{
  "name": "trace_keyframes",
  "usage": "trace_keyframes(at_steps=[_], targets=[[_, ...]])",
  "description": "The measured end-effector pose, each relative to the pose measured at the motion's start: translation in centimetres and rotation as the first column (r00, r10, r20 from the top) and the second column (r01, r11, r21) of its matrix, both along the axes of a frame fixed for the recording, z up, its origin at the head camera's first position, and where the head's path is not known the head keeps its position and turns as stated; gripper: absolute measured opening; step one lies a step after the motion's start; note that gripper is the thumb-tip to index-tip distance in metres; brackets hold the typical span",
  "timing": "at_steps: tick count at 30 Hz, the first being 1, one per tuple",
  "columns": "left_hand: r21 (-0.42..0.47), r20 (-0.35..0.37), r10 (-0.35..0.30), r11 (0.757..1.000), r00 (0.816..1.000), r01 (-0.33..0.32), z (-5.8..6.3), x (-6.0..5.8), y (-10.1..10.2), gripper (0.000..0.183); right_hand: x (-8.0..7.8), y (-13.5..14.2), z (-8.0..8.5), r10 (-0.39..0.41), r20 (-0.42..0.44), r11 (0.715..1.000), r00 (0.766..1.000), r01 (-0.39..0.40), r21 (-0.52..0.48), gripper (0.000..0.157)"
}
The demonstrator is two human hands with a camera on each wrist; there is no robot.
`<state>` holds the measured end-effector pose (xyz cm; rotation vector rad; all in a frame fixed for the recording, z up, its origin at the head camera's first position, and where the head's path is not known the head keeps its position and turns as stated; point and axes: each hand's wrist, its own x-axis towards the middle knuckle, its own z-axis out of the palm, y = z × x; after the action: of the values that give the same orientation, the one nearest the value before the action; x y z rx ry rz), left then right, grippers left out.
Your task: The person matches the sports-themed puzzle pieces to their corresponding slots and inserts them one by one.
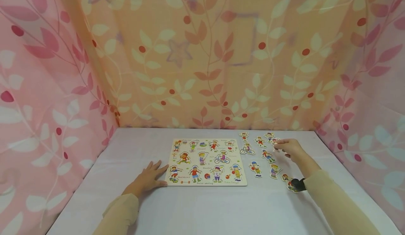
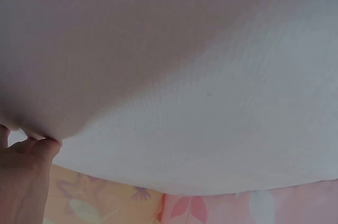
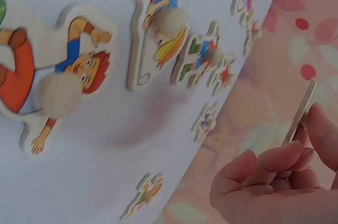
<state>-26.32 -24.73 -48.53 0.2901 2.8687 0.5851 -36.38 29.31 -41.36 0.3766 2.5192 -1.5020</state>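
My right hand [image 1: 292, 150] pinches a small flat wooden puzzle piece [image 1: 276, 145] between thumb and fingertips, above the back right of the table. In the right wrist view the held piece [image 3: 302, 110] shows edge-on, so its picture is hidden. My left hand [image 1: 150, 176] lies with fingers spread, its fingertips at the left edge of the puzzle board [image 1: 221, 184]. Only a thumb and part of the left hand [image 2: 26, 174] appear in the left wrist view. Pictures of children at sports cover the board.
Several loose knobbed pieces lie right of the board, among them a cyclist [image 1: 247, 149], a golfer [image 1: 274, 171] and a red-haired child [image 3: 79, 76] under my right wrist. Flowered curtains [image 1: 209, 87] rise behind the white table [image 1: 190, 210] and at both sides.
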Motion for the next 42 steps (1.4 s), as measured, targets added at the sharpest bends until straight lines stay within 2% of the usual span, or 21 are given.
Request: trace_keyframes(at_steps=[13, 20, 30, 42], targets=[[-0.006, -0.006, -0.008, 1.0, 1.0, 0.008, -0.1, -0.1, 0.0, 0.079, 0.7, -3.3, 0.3, 0.0, -0.026, 1.0, 1.0, 0.0, -0.011, 0.032], [-0.005, -0.02, -0.015, 1.0, 1.0, 0.015, -0.2, -0.2, 0.0, 0.08, 0.8, -4.9, 0.2, 0.028, -0.031, 1.0, 0.999, -0.028, -0.006, 0.033], [0.008, -0.013, -0.014, 1.0, 1.0, 0.014, 0.0, -0.1, -0.1, 0.079, 0.3, -6.8, -0.3, 0.062, -0.068, 0.998, 0.996, -0.064, -0.019, 0.025], [0.012, -0.003, -0.012, 1.0, 1.0, 0.012, -0.2, -0.1, -0.2, 0.08, 0.1, -9.3, -0.7, 0.054, -0.009, 0.997, 0.999, -0.054, -0.047, 0.032]])
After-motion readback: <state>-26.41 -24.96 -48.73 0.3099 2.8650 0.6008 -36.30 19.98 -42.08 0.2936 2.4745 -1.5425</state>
